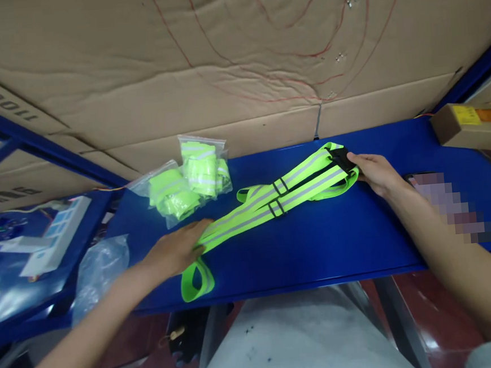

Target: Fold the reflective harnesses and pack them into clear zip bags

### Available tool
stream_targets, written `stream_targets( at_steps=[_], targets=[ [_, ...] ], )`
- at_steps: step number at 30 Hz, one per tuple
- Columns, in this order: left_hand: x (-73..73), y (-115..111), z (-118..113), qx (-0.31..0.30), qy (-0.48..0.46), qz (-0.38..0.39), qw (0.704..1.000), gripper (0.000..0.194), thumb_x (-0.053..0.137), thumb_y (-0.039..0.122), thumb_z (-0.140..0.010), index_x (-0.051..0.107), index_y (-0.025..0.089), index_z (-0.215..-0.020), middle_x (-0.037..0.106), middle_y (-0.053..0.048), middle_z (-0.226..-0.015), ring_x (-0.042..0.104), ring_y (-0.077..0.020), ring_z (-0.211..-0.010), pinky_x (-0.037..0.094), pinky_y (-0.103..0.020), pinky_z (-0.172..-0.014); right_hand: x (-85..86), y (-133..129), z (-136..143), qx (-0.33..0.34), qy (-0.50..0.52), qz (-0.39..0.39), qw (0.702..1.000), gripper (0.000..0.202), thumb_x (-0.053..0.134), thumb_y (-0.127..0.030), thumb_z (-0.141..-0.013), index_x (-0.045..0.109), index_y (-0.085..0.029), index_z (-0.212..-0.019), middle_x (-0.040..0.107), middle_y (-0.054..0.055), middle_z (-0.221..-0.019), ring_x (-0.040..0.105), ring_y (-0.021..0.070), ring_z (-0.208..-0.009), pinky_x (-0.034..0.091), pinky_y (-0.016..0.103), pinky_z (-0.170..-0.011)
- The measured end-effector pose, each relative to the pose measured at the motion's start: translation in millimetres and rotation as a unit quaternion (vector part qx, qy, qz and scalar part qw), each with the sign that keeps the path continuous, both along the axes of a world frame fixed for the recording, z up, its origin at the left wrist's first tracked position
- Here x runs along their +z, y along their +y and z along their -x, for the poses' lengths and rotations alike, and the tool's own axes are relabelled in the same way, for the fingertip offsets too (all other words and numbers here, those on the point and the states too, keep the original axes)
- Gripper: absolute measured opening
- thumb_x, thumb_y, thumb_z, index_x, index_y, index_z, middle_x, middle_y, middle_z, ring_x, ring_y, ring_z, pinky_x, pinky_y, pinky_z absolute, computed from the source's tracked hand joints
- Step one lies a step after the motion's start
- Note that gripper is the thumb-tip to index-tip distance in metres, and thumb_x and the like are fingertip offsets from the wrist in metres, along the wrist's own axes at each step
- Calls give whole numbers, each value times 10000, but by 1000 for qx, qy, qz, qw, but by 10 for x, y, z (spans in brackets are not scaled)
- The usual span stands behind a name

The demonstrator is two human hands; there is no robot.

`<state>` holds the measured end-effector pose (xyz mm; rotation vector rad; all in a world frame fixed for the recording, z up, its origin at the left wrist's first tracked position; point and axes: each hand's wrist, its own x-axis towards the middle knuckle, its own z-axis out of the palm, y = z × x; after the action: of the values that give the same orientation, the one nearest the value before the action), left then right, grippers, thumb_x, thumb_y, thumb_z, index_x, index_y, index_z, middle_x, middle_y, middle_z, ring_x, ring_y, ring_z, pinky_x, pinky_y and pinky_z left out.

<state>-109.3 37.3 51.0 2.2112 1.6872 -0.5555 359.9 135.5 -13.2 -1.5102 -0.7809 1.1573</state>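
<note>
A neon yellow-green reflective strap [248, 215] with silver stripes stretches across the blue table between my hands. Two black slider buckles sit midway along its parallel bands. My left hand [182, 248] grips the strap's left end, and a loop of the band hangs below those fingers near the front edge. At the other end, my right hand [374, 171] holds the strap by its black clip buckle [340, 159]; some of these fingers are hidden behind the buckle. Behind my left hand lie two clear zip bags, a left bag [172, 195] and a right bag [205, 167], with folded neon straps inside.
Cardboard [239, 105] with red curves drawn on it stands behind the blue table [302, 253]. An empty clear plastic bag [101, 269] and a white power strip [60, 235] are at the left. A cardboard box [470, 126] and a blurred-out object [446, 202] lie at the right.
</note>
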Motion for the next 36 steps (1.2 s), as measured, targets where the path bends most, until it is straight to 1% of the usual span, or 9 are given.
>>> stream_targets(
  at_steps=[6, 11, 14, 18, 21, 24, 27, 31, 36],
  targets=[
    [-64, -170, 413, -7, 68, -104, 992, 592, 530, 336, -879, 546, 248, -1464, 662, -170, -1368, 711, -447, -1082, 567, -553, -859, -13, -16, 81, 52, -112, -24, 992, 343, 821, -495, -779, 689, -198, -670, 612, 20, -579, 539, 135, -494, 499, 274, -457],
    [-197, -361, 701, -7, 111, -176, 978, 636, 441, 142, -786, 617, 230, -1391, 768, -141, -1075, 757, -386, -885, 599, -519, -725, -86, -14, 48, 64, -194, -25, 979, 427, 754, -595, -798, 640, -199, -689, 582, 2, -564, 526, 139, -482, 447, 276, -468],
    [-182, -489, 678, 1, 124, -275, 953, 616, 305, 83, -852, 612, 194, -1374, 734, -171, -1114, 738, -395, -963, 599, -546, -756, -102, -28, 34, 83, -274, -36, 958, 457, 682, -613, -840, 619, -192, -674, 577, -1, -563, 522, 132, -514, 399, 263, -517],
    [-78, -665, 63, -29, 49, -386, 921, 681, 296, 136, -921, 339, 173, -1599, 507, -247, -1509, 565, -517, -1302, 483, -728, -995, -56, -56, 70, 93, -378, -61, 919, 456, 618, -575, -882, 608, -185, -645, 571, -2, -592, 477, 121, -583, 313, 265, -571],
    [-78, -600, -841, -112, -95, -404, 903, 699, 422, 232, -993, 182, 248, -1650, 446, -192, -1588, 552, -399, -1372, 532, -561, -1070, -23, -66, 89, 97, -371, -66, 921, 468, 635, -592, -857, 594, -183, -635, 540, -8, -585, 446, 120, -600, 284, 275, -587],
    [-180, -179, -1787, -187, -184, -359, 896, 870, 570, 539, -974, 155, 184, -1651, 286, -192, -1686, 324, -349, -1553, 375, -521, -1234, -15, -73, 72, 108, -339, -66, 932, 525, 649, -665, -813, 572, -182, -623, 506, -16, -573, 419, 114, -596, 275, 274, -582],
    [-365, 440, -2393, -196, -204, -340, 897, 1155, 657, 739, -835, 126, 125, -1656, 116, -215, -1726, 112, -368, -1613, 168, -562, -1302, -25, -64, 18, 126, -314, -67, 939, 605, 635, -761, -769, 541, -184, -615, 482, -26, -561, 401, 103, -577, 278, 259, -557],
    [-658, 942, -2567, -144, -221, -224, 938, 1182, 616, 786, -829, 128, 89, -1649, 301, -236, -1669, 305, -384, -1551, 249, -581, -1260, -31, -30, -61, 156, -246, -49, 956, 610, 672, -780, -734, 568, -184, -659, 493, -31, -547, 441, 103, -531, 330, 242, -519],
    [-744, 971, -2413, -153, -246, -215, 933, 919, 589, 591, -944, 183, 143, -1637, 394, -194, -1631, 417, -333, -1489, 301, -507, -1243, 26, -45, -81, 196, -132, -22, 972, 546, 790, -683, -712, 585, -176, -699, 566, -5, -632, 524, 111, -589, 481, 251, -573]
  ],
)
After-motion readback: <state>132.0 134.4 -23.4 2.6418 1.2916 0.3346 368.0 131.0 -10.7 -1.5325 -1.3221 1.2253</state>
